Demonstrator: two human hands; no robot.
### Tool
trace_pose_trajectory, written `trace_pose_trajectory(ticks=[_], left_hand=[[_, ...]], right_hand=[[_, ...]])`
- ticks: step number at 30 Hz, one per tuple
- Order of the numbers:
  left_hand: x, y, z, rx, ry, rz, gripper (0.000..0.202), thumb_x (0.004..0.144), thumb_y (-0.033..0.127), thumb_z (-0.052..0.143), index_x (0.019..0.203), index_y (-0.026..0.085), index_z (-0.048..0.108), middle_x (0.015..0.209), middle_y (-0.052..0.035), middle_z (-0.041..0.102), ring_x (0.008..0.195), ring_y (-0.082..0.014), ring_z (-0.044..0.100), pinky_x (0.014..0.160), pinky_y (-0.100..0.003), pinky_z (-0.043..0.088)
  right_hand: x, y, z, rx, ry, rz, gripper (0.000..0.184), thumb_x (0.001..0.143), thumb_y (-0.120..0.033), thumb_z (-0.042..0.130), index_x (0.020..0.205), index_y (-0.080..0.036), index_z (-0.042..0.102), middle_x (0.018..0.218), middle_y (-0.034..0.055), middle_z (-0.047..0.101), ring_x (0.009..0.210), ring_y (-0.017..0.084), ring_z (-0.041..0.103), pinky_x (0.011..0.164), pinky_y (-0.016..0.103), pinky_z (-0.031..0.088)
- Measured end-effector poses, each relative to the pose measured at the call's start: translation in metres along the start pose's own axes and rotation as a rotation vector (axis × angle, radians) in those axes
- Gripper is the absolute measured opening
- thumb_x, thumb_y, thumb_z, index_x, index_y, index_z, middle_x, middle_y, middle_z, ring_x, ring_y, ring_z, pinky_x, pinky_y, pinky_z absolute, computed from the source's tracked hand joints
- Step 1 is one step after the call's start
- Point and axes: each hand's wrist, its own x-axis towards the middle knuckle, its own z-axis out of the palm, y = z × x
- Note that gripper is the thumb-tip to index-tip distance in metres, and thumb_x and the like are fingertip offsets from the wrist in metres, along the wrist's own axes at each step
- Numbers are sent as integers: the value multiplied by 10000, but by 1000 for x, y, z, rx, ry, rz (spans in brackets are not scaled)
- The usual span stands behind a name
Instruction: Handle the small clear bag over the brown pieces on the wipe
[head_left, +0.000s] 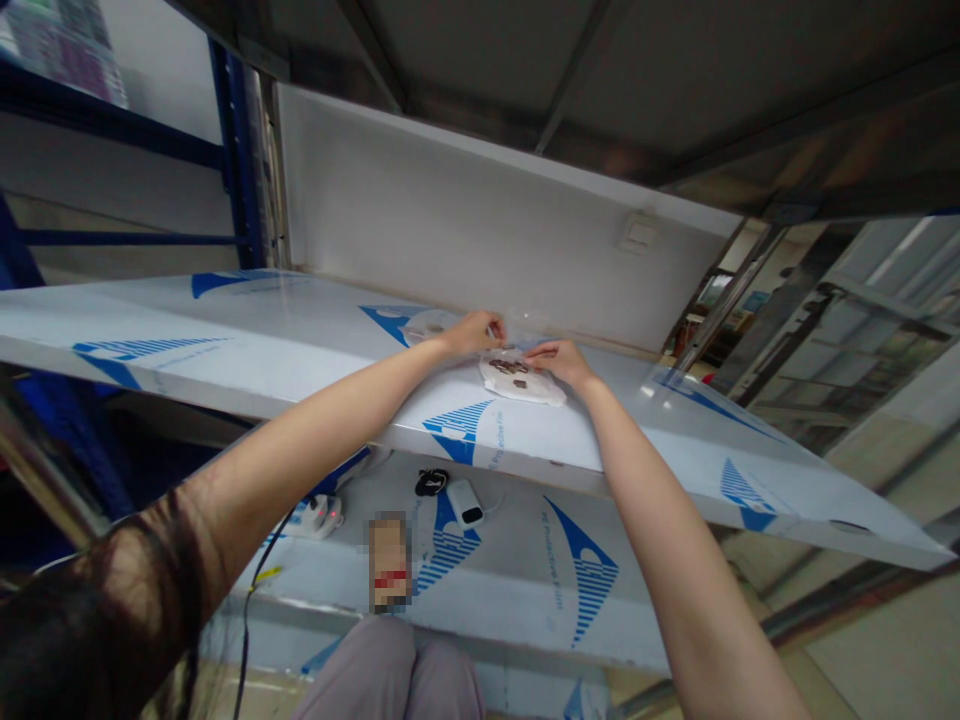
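On the upper shelf lies a flattish white packet [529,388] with several small dark brown pieces [511,367] on or in it. Crinkled clear plastic [525,322] shows just behind it, between my hands. My left hand [472,333] is at the packet's far left, its fingers bent into a pinch; what they hold is too small to make out. From the right, my right hand [561,360] reaches over the packet's far edge with thumb and fingers pinched together at the plastic. The fingertips are partly blurred.
The shelf [300,345] wears film with blue prints; a dark shelf [487,80] hangs overhead. Below are a white device [465,502], a black coiled cable [431,482], a power strip [319,515] and a blurred-out object [388,560]. A wall switch [638,233] is behind.
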Motion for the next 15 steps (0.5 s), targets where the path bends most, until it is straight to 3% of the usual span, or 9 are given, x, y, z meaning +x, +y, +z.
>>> trace_pose_trajectory(ticks=[5, 10, 15], left_hand=[[1, -2, 4, 56, -44, -22, 119, 756, 134, 623, 837, 105, 704, 821, -58, 686, 757, -160, 584, 722, -257, 412], [3, -2, 7, 74, 31, -7, 134, 783, 153, 615, 873, 102, 700, 827, -52, 675, 760, -150, 580, 757, -257, 417], [0, 1, 7, 118, 27, -24, 272, 790, 279, 648, 995, 100, 667, 932, -74, 675, 818, -174, 590, 752, -265, 425]], right_hand=[[0, -1, 0, -25, 2, -25, 109, 685, -219, 704, 769, -171, 754, 805, 63, 747, 695, 170, 646, 685, 283, 455], [1, 1, -1, -6, -6, -49, 90, 688, -237, 715, 751, -184, 750, 795, 53, 747, 701, 174, 649, 676, 272, 444], [5, 5, -1, 29, 25, -7, 83, 684, -224, 728, 738, -162, 736, 763, 61, 733, 637, 149, 617, 645, 260, 433]])
